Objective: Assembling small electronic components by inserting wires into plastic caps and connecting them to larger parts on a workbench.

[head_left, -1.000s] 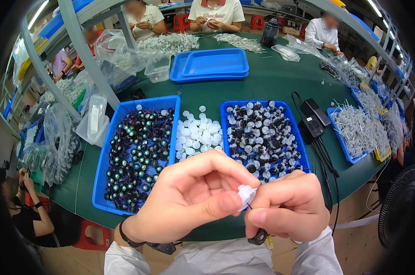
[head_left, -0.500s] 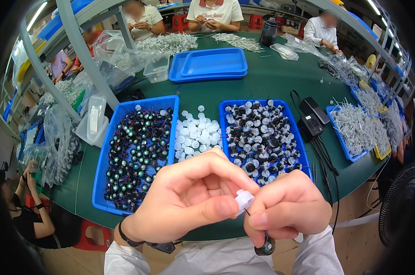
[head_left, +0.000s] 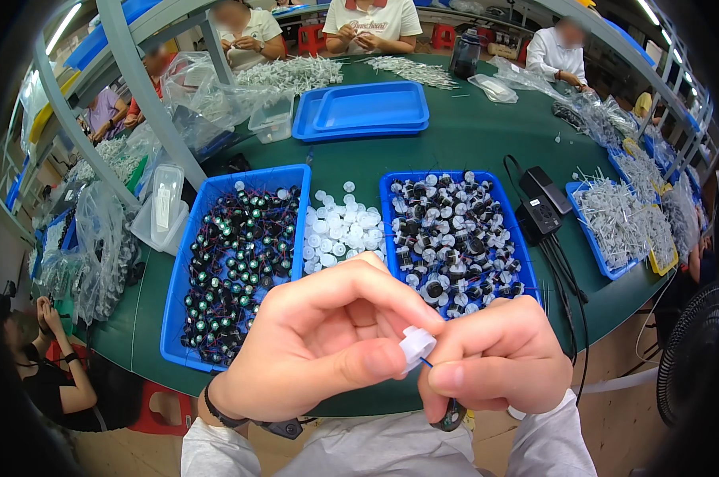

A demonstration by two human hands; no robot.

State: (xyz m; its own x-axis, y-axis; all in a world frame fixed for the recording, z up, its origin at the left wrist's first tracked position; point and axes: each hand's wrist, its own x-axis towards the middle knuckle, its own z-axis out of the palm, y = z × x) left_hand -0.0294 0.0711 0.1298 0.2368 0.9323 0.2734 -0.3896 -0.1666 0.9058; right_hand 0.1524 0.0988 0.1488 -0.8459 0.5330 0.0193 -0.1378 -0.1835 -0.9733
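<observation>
The left hand (head_left: 319, 342) pinches a white cap (head_left: 417, 347) over the desk's (head_left: 470, 119) near side. The right hand (head_left: 498, 358) pinches a thin blue wire (head_left: 427, 362) beside it. Behind, a full left box (head_left: 175, 322), a cap pile (head_left: 339, 230) and a full right box (head_left: 388, 199) block the way; black cords (head_left: 562, 278) lie rightward. Farther back there's bare green room.

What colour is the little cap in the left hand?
The cap is white, best seen in the head view.

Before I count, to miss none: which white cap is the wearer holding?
The white cap in the left hand, apart from the pile between the left blue tray and right blue tray.
</observation>
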